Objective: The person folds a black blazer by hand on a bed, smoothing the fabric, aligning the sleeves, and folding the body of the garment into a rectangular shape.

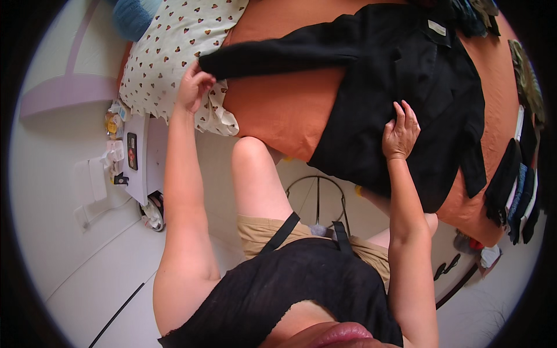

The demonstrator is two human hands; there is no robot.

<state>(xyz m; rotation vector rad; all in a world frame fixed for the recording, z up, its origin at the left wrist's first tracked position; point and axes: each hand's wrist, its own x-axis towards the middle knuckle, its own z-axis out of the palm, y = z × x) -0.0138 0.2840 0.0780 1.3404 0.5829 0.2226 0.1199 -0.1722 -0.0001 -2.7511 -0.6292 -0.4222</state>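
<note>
A black jacket [374, 100] lies spread over the orange bed sheet [278, 108], its collar with a white label [436, 28] at the far right. One sleeve [278, 54] stretches leftward onto a pillow [161, 65] printed with small hearts. At that sleeve's cuff, my left hand [193, 89] pinches the fabric between thumb and fingers. My right hand [401, 135] is over the jacket's front panel with its fingers slightly apart and nothing in it. The jacket's other sleeve [472, 169] hangs down along the right side, partly folded.
Stacked folded clothes [518, 191] line the bed's right edge, with more garments [472, 17] at the top right. A small table [138, 169] at left bears a phone [132, 151]. Beneath me is a round metal-framed stool [317, 200]. A blue plush item [132, 19] sits beyond the pillow.
</note>
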